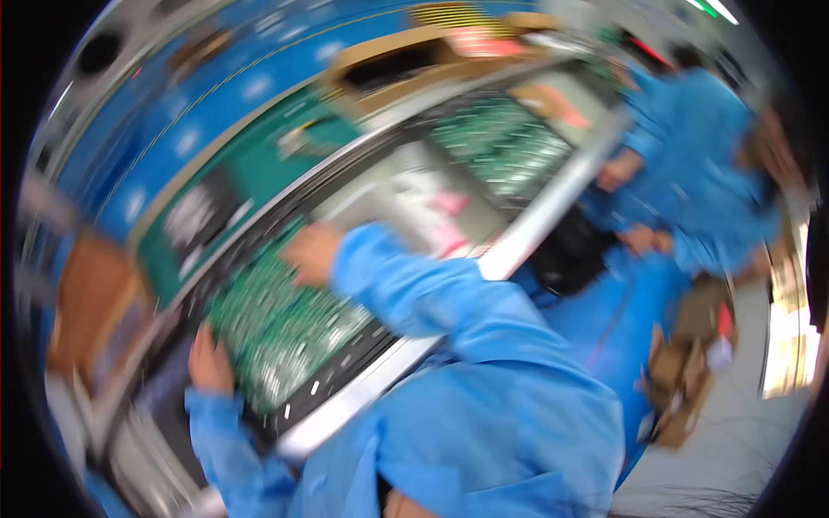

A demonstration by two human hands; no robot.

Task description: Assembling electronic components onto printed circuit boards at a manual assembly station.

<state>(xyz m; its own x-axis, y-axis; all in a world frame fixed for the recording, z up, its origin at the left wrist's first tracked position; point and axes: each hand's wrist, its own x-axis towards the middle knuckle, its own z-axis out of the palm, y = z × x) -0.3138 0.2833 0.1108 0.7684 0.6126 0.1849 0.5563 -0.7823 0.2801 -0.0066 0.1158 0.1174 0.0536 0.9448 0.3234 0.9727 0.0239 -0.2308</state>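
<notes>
Many green circuit boards (281, 315) stand close together in a black tray (324, 380) on the long bench in front of me. My left hand (210, 361) is at the tray's left side, its fingers pointing away from me along the edge. Across the boards, my right hand (313, 252) lies at the far right side of the same tray, fingertips over the rim or the outermost boards. Motion smears both hands, so I cannot make out whether the fingers grip the tray or only touch it.
Further right along the bench sits another tray of green boards (501, 142). White and pink items (432, 203) lie between the trays. Behind are a green mat (294, 129) and a cardboard box (389, 69). A co-worker in blue (691, 147) is at the right, above cardboard boxes (682, 380).
</notes>
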